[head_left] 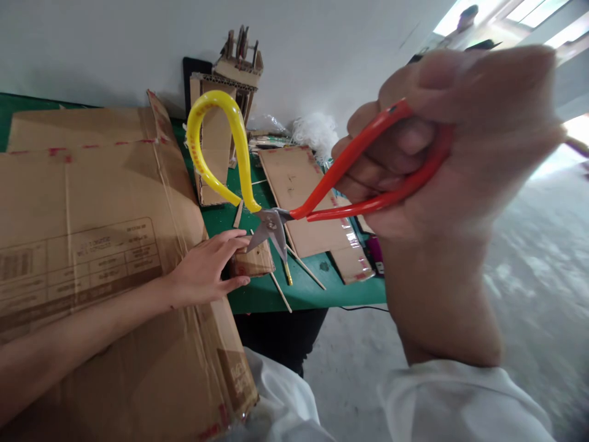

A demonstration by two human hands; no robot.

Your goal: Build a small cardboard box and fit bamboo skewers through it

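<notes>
My right hand (464, 141), raised close to the camera and somewhat blurred, is closed around the red handle of a pair of scissors (271, 222). Their yellow handle stands free at the left. The blades are spread and point down, passing in front of a small cardboard block (253, 261). My left hand (209, 267) grips that block at its left end, fingers over the top and thumb along the near side. Whether the blades touch the block I cannot tell. Thin wooden sticks (306, 267) lie beside it on the green table (304, 298).
A large flattened carton (92, 202) spreads beneath my left arm. Behind stands a cardboard construction (216, 141) near the wall. Another cardboard sheet (294, 184) and white stringy material (316, 132) lie farther back. A person (467, 18) appears at the upper right.
</notes>
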